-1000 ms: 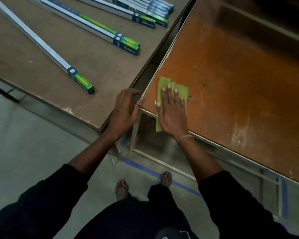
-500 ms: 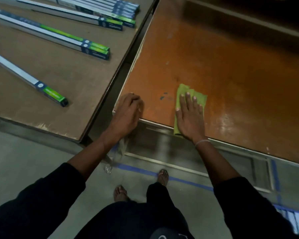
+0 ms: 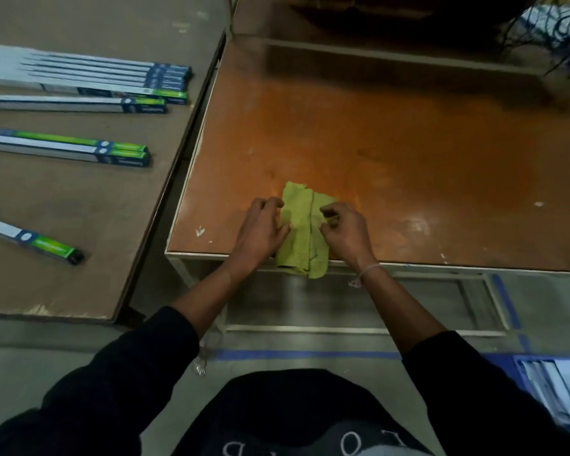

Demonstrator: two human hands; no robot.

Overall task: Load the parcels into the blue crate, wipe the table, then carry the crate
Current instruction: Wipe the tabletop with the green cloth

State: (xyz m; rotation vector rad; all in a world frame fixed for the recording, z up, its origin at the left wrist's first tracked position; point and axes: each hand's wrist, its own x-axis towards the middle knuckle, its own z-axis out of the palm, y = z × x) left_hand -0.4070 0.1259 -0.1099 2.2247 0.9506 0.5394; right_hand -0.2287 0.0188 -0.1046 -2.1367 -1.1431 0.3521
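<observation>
A green cloth (image 3: 301, 232) lies bunched on the orange table (image 3: 392, 153) at its near edge, one end hanging over the rim. My left hand (image 3: 264, 230) pinches the cloth's left side and my right hand (image 3: 344, 232) pinches its right side. A blue crate (image 3: 560, 390) with white parcels inside stands on the floor at the lower right, partly cut off by the frame.
A brown table (image 3: 79, 199) stands to the left across a narrow gap, with several long white, blue and green boxes (image 3: 79, 149) on it. Blue tape lines (image 3: 303, 354) mark the floor. Dark cables (image 3: 553, 24) sit at the far right corner.
My left hand left the table corner and came onto the cloth. My right hand stopped pressing flat and now pinches the cloth, which has bunched up. The view shifted right.
</observation>
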